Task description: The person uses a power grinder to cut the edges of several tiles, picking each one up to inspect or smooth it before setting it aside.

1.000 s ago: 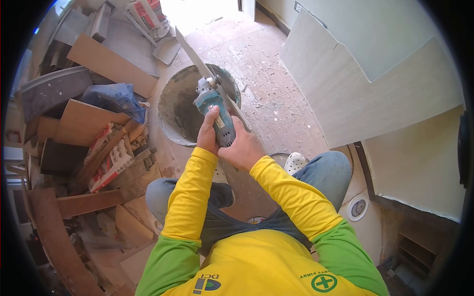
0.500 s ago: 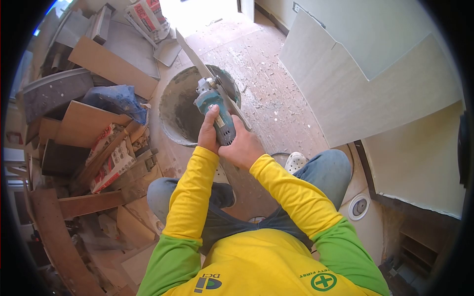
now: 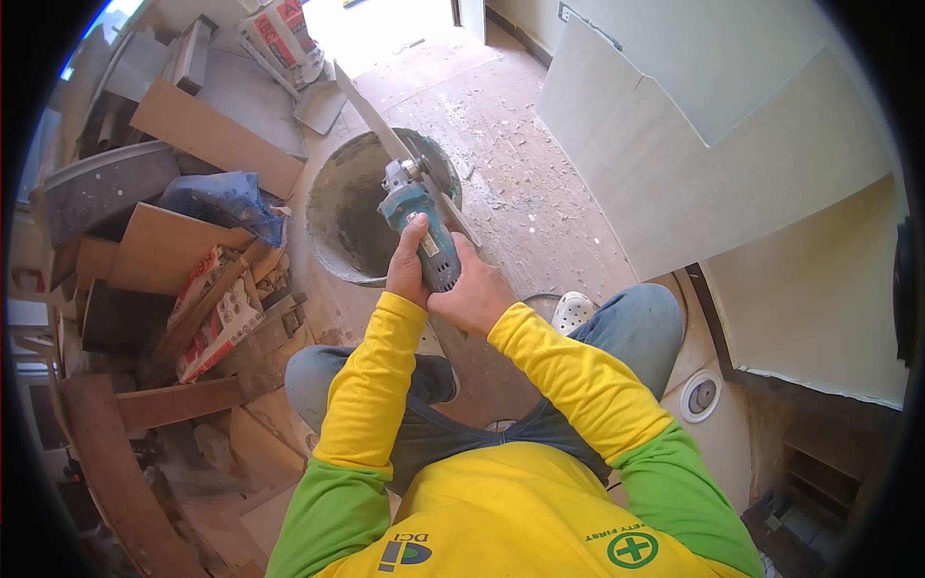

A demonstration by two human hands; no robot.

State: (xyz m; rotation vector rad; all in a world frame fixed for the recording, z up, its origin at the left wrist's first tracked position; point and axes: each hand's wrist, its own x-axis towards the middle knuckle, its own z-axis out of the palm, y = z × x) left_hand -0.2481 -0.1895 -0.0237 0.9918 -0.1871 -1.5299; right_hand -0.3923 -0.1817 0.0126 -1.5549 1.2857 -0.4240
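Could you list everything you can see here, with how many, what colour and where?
Angle grinder: one, teal and grey, in both hands
Long strip: one, pale, beside the grinder's head
Bucket: one, grey, beyond the hands
Large sheet: one, off-white, right
Boards: several, mostly brown, left
Printed bag: one, red and white, upper left
Plastic: one piece, blue, on the left pile
Round fitting: one, white and grey, right of the knee
Chips: many, whitish, floor
Clog: one clearly visible, white, by the left knee
Left hand, right hand: bare, around the grinder
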